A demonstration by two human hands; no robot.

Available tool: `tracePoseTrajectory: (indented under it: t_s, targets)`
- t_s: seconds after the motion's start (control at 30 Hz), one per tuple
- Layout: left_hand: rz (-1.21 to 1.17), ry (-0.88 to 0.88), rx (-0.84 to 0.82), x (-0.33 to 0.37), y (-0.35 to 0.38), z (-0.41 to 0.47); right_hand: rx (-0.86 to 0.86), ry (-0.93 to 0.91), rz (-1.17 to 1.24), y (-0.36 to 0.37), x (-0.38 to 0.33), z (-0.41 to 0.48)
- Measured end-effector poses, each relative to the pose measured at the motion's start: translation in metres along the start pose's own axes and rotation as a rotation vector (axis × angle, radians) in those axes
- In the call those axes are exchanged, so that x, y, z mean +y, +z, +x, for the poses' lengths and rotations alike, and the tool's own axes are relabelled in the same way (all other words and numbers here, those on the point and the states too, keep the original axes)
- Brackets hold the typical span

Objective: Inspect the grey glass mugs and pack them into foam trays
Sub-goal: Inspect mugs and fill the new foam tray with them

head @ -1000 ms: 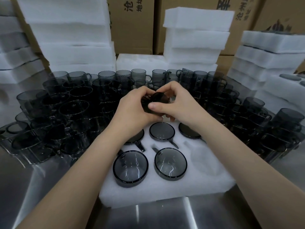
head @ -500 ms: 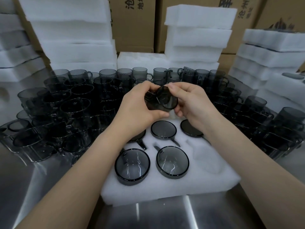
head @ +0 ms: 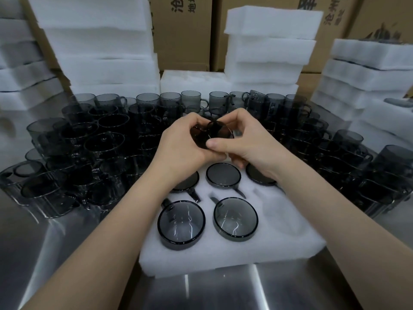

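Note:
A grey glass mug (head: 210,136) is held tilted above the far end of a white foam tray (head: 234,256). My left hand (head: 178,151) wraps its side while my right hand (head: 245,144) grips its rim with thumb and fingers. Several mugs sit in the tray's pockets: two mouth-up in the near row (head: 181,223) (head: 235,217), others base-up in the far row (head: 223,175). An empty pocket (head: 277,211) lies at the tray's right.
Dense clusters of loose grey mugs stand left (head: 89,153), behind and right (head: 348,166) of the tray on a steel table (head: 234,291). Stacks of white foam trays (head: 268,48) and brown cartons (head: 183,30) rise at the back.
The mug has been turned in my hands; my right thumb has come back onto its near rim, and both hands sit slightly closer together.

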State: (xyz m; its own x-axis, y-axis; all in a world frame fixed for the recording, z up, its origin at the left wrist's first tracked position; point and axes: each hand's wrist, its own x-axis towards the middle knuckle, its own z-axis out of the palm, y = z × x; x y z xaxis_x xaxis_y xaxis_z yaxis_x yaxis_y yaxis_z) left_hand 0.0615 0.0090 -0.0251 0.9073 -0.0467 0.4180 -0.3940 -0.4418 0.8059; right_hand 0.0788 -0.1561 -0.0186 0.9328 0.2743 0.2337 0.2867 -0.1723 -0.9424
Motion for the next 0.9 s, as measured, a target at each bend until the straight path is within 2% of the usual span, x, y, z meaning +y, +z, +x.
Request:
tracePoseTrajectory:
  t_s: [0.13, 0.23, 0.33, 0.43, 0.53, 0.6, 0.67, 0.8, 0.9]
  targets:
    - [0.207, 0.143, -0.024, 0.001, 0.003, -0.001, 0.197, -0.116, -0.277, 0.003, 0.001, 0.001]
    - [0.268, 0.18, -0.023, 0.002, 0.004, -0.003, 0.251, -0.112, -0.185, 0.003, 0.0, 0.001]
    - [0.163, 0.149, 0.038, 0.004, 0.003, -0.004, 0.228, -0.066, 0.095, 0.001, -0.003, 0.0]
    - [-0.074, 0.106, 0.122, 0.008, 0.0, -0.007, 0.189, -0.057, 0.185, -0.004, -0.003, 0.004]
    - [-0.254, 0.112, 0.131, 0.009, -0.004, -0.009, -0.039, -0.008, 0.221, -0.007, -0.001, 0.004]
    - [-0.367, 0.111, 0.081, 0.009, -0.007, -0.01, -0.156, -0.052, 0.218, -0.007, 0.0, 0.002]
    - [-0.417, 0.087, 0.032, 0.008, -0.008, -0.009, -0.162, -0.098, 0.251, -0.008, 0.002, 0.001]
    - [-0.363, 0.061, 0.014, 0.006, -0.007, -0.008, -0.124, -0.133, 0.344, -0.01, 0.001, 0.0]
    - [-0.329, 0.048, -0.036, 0.002, -0.004, -0.006, -0.07, -0.18, 0.22, -0.01, 0.0, -0.001]
